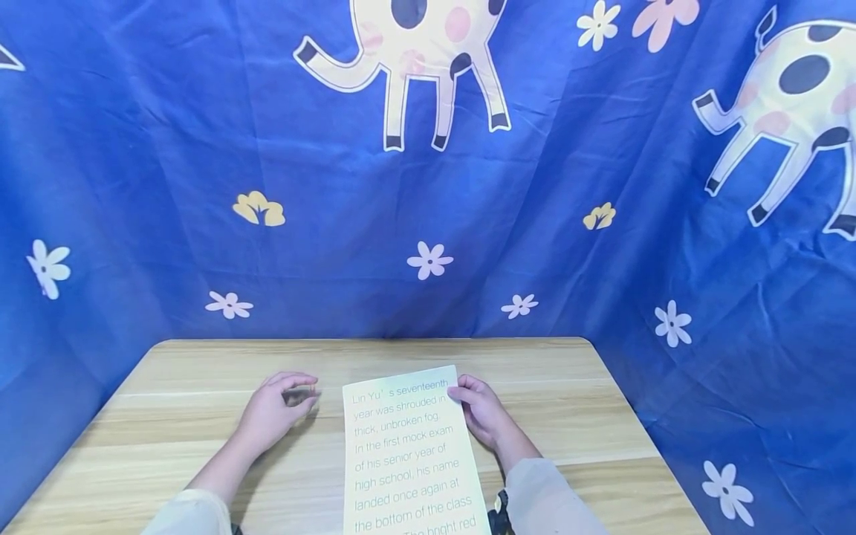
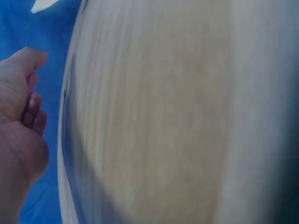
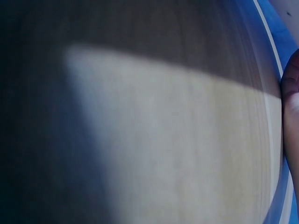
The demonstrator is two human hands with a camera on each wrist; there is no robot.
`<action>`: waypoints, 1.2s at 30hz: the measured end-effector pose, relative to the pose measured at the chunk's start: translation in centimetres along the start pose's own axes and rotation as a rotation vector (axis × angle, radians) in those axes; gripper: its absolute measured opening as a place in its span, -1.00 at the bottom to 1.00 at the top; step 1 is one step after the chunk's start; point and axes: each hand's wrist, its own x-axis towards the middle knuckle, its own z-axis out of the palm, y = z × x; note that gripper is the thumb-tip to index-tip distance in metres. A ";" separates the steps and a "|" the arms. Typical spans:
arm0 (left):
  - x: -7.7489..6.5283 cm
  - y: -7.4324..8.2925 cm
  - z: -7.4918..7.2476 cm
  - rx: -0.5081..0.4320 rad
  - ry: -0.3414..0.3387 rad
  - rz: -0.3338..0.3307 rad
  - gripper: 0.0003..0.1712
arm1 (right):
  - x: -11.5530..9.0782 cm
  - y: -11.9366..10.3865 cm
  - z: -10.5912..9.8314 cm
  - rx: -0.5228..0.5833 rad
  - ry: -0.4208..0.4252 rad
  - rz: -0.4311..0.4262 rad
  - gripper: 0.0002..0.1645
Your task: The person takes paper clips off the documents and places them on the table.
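A pale printed sheet of paper (image 1: 408,453) with large lines of English text stands out in the lower middle of the head view, its lower end cut off by the frame. At its upper right edge my right hand (image 1: 487,416) pinches it, thumb over the printed face. To the left of the sheet and apart from it, my left hand (image 1: 277,409) is held over the table with loosely bent fingers and nothing between them. The left wrist view shows that left hand (image 2: 23,107) at its left border. Only a sliver of the right hand (image 3: 292,126) appears in the right wrist view.
A light wood-grain table (image 1: 180,394) with rounded far corners lies under both hands. Blue fabric (image 1: 321,245) printed with flowers and spotted animals hangs behind it and along the sides. A dark wrist strap (image 1: 498,513) shows by the right sleeve.
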 end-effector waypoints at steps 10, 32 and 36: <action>-0.3 -1.4 -0.1 0.038 -0.074 -0.028 -0.65 | -0.2 -0.2 0.1 0.015 -0.018 -0.004 -0.73; 0.0 -2.0 0.0 0.037 -0.147 -0.066 -0.62 | -0.2 0.1 -0.2 0.034 -0.032 0.007 -0.79; 0.0 -2.0 -0.1 0.034 -0.158 -0.061 -0.59 | -0.2 0.1 -0.1 0.033 -0.021 0.004 -0.78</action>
